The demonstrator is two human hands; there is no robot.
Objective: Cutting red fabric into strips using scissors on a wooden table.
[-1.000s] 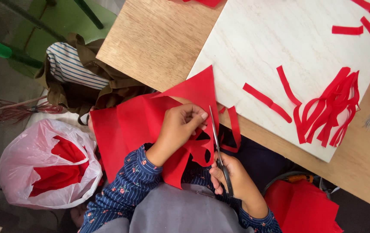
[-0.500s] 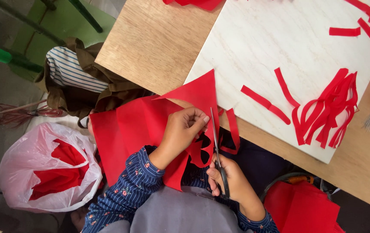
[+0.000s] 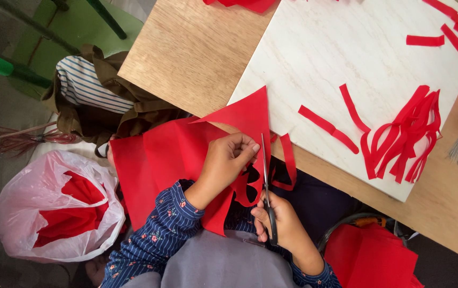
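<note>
Your right hand [image 3: 282, 224], nearest the camera, is closed around the handles of a pair of scissors [image 3: 266, 186]; the blades point away from you, nearly shut on the red sheet [image 3: 181, 154], with their tip close beside your left fingertips. Compared with the view a second ago, the scissors stand steeper and their tip lies further up the sheet, so the cut has lengthened; a narrow red strip [image 3: 288, 160] now hangs free to the right of the blades, curling back toward your lap. Judged from this, one more strip is close to parting from the sheet.

Your left hand [image 3: 226, 162] is curled, thumb and fingers pinching the sheet just left of the blade line; it has crept forward with the cut and holds the material taut. The sheet itself drapes over the near edge of the wooden table [image 3: 191, 48], its pointed corner resting on the pale marble-patterned board [image 3: 346, 48], the rest falling across your lap.

Further out on the board lie two separate cut strips [image 3: 327, 128] and, to their right, a loose bundle of strips [image 3: 407, 133], unchanged across the three views. On the floor to your left sit a white plastic bag [image 3: 37, 202] holding red scraps and a brown bag with striped cloth [image 3: 87, 88].
</note>
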